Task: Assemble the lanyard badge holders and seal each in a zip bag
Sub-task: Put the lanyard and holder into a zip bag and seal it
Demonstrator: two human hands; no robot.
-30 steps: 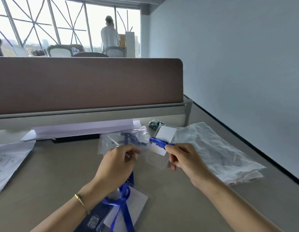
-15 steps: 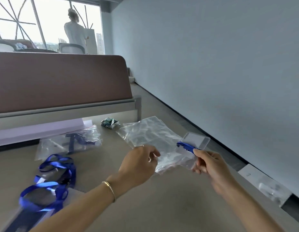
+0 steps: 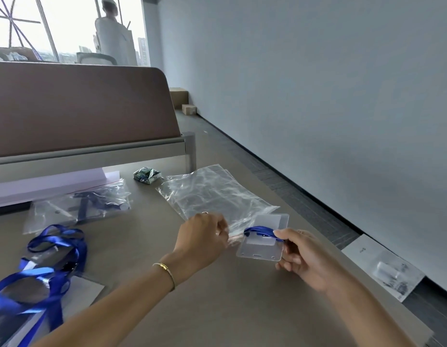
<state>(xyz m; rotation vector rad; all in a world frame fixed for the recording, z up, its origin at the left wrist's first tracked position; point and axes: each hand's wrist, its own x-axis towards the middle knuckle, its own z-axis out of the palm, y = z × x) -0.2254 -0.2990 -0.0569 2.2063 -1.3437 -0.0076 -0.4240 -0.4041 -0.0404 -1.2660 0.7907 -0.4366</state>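
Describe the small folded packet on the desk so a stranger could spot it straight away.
Start at the brown partition along the back of the desk and follow it to its right end. Just below that end, left of the stack of empty clear bags, lies the packet. It is the only small, crumpled, green-and-white printed thing; everything near it is clear plastic or blue ribbon.

View: swung rightward since one second ago; the brown desk partition (image 3: 79,106) now sits left, with more grey wall in sight.
Left hand (image 3: 205,236): moved from the filled clear zip bag (image 3: 79,204) to the near edge of the stack of empty clear zip bags (image 3: 212,194), fingers pinched there.
Right hand (image 3: 307,256): carried the frosted plastic badge holder with its folded blue lanyard (image 3: 263,237) rightward and nearer, beside the stack's near corner.
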